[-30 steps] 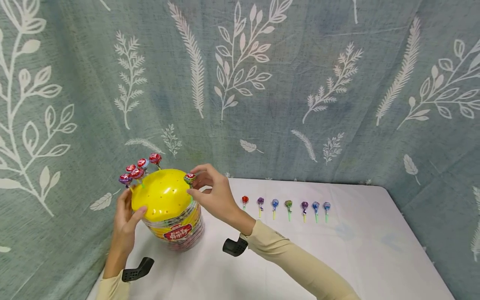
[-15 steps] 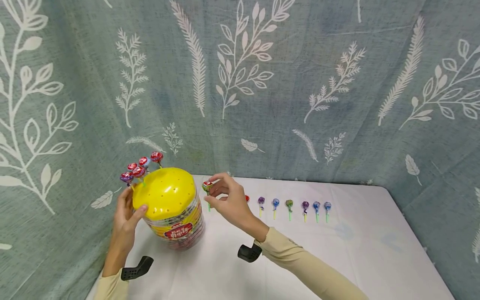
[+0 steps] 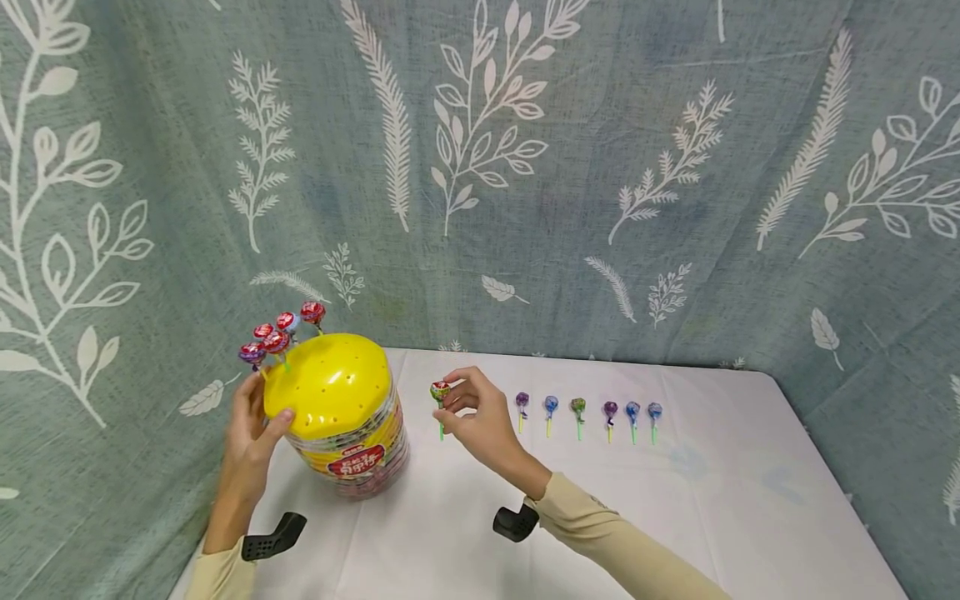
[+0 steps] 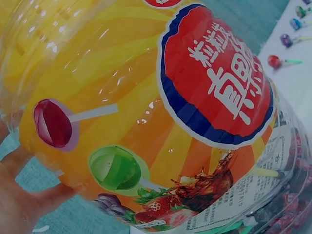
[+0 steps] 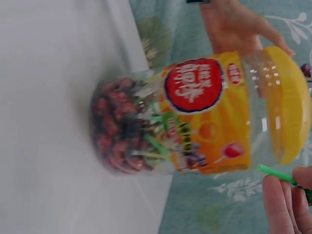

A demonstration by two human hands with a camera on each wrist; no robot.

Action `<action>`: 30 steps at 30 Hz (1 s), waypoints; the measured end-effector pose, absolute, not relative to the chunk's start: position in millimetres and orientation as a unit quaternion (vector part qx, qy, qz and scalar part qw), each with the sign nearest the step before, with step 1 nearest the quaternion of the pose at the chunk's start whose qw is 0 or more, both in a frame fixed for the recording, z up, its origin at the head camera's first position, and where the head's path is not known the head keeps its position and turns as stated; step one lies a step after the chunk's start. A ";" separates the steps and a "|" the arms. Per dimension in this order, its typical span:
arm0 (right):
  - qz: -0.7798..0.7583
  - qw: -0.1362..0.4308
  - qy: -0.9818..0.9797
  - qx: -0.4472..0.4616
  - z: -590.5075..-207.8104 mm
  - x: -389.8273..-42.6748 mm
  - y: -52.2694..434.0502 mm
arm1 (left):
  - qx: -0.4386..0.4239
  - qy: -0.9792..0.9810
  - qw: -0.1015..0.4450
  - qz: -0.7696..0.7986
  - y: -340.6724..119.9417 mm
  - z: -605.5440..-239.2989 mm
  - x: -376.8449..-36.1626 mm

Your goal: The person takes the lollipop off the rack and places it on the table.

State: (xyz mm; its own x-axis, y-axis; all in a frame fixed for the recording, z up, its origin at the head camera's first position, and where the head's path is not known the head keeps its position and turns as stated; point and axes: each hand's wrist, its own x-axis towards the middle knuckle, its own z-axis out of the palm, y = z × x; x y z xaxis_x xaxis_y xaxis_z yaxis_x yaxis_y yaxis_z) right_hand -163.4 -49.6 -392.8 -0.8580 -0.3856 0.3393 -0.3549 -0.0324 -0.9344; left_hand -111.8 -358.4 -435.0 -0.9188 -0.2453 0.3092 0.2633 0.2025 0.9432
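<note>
On the left of the table stands a clear plastic lollipop jar [image 3: 356,458] with a domed yellow lid [image 3: 330,387] full of small holes. My left hand [image 3: 251,442] grips the jar near its top, thumb on the lid and fingers at the left side. Several wrapped lollipops [image 3: 275,342] stand upright in the lid's far left edge. Right of the jar, above the table, my right hand [image 3: 483,421] pinches a green-and-red lollipop [image 3: 440,390] upright, its green stick [image 5: 274,172] pointing down. In the right wrist view the jar holds many more lollipops in its lower part.
Several lollipops, purple, blue and green [image 3: 577,406], lie in a row on the white table [image 3: 720,492], right of my right hand. A red lollipop [image 4: 274,61] shows in the left wrist view. A patterned curtain [image 3: 562,208] hangs behind the table.
My right hand has moved right and slightly nearer, carrying the lollipop away from the lid's right edge. It now covers the red lollipop in the head view. The left hand stays on the jar.
</note>
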 end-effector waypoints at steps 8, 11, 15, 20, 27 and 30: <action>-0.671 0.018 0.704 -0.232 -416.6 -160.1 -43.7 | -0.014 -0.735 0.202 -0.648 -356.2 -434.9 -112.0; -0.683 0.027 0.697 -0.217 -424.4 -159.3 -41.6 | -0.020 -0.732 0.200 -0.651 -356.5 -434.6 -111.7; -0.697 0.042 0.690 -0.189 -435.1 -158.8 -38.4 | -0.046 -0.724 0.201 -0.658 -357.3 -432.9 -113.2; -0.705 0.069 0.692 -0.139 -452.0 -158.7 -36.1 | -0.074 -0.721 0.198 -0.660 -359.8 -432.0 -115.1; -0.725 0.076 0.680 -0.078 -495.0 -168.7 -33.5 | -0.076 -0.712 0.189 -0.672 -358.9 -432.6 -115.3; -0.718 0.071 0.689 -0.065 -512.1 -172.2 -33.6 | -0.064 -0.715 0.193 -0.668 -358.4 -433.5 -114.6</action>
State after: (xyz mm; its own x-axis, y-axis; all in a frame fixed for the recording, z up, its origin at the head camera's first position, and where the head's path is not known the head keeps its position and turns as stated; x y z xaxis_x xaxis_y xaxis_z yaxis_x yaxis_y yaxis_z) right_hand -172.2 -33.6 -512.1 -0.9814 -0.1918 -0.0050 0.0131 -0.0408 -0.9991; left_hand -114.6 -358.4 -433.5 -0.9171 -0.1672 0.3620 0.3498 0.0987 0.9316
